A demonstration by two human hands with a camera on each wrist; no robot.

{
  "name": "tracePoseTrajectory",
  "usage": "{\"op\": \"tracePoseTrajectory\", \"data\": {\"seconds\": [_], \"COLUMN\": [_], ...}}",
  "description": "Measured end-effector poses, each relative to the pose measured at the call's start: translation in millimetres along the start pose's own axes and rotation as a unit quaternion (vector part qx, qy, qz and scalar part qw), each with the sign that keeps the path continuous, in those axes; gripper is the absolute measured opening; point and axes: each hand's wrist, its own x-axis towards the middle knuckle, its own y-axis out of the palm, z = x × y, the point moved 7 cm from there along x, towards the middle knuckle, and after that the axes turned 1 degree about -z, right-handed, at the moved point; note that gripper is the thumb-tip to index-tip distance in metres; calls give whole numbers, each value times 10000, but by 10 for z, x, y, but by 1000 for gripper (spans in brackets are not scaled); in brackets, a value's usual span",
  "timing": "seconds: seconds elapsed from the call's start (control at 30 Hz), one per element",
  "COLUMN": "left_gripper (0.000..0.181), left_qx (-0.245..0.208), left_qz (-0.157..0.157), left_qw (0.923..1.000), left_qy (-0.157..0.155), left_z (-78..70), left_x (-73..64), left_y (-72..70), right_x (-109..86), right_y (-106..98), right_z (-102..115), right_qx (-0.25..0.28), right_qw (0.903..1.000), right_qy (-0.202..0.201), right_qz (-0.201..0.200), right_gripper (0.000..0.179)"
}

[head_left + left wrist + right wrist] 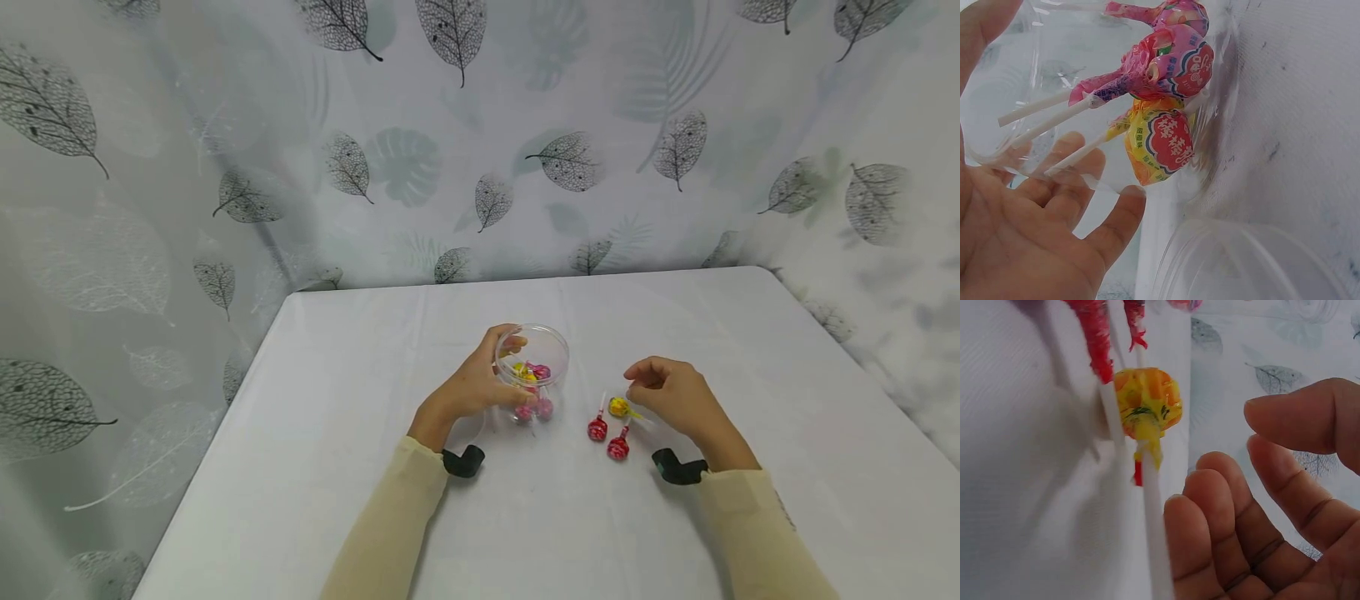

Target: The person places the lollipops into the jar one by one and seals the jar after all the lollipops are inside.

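Note:
My left hand (471, 385) grips a clear round plastic jar (557, 379), thumb on the near side and fingers around the far side. Inside lie several wrapped lollipops; the left wrist view shows a pink lollipop (1175, 65) and a yellow one (1159, 140) through the wall. To the jar's right, a yellow lollipop (618, 407) and two red lollipops (597, 429) (618, 448) lie close together on the table. My right hand (675, 398) hovers beside the yellow one, its fingers loosely bent and holding nothing. Its fingertips are close to that lollipop's white stick (1155, 531).
A clear, round-edged plastic piece (1241, 262) stands near the left hand in the left wrist view. The white-covered table (360, 358) ends at a leaf-patterned curtain (420, 225) at the back and sides. Dark bands (462, 461) sit at both wrists.

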Motion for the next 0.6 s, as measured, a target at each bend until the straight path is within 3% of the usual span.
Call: {"op": "tracePoseTrajectory", "data": {"seconds": [0.33, 0.6], "left_gripper": [102, 102], "left_qx": [-39, -30], "left_qz": [-7, -5], "left_qw": [10000, 10000], "left_qy": [-43, -72], "left_z": [-2, -7], "left_x": [-9, -2], "left_y": [-4, 1], "right_x": [-31, -41], "right_y": [139, 147], "right_z": [-208, -222], "right_qx": [-311, -380], "right_qw": [9956, 9956], "right_qy": [374, 431], "right_qz": [795, 743], "right_gripper": [26, 24]}}
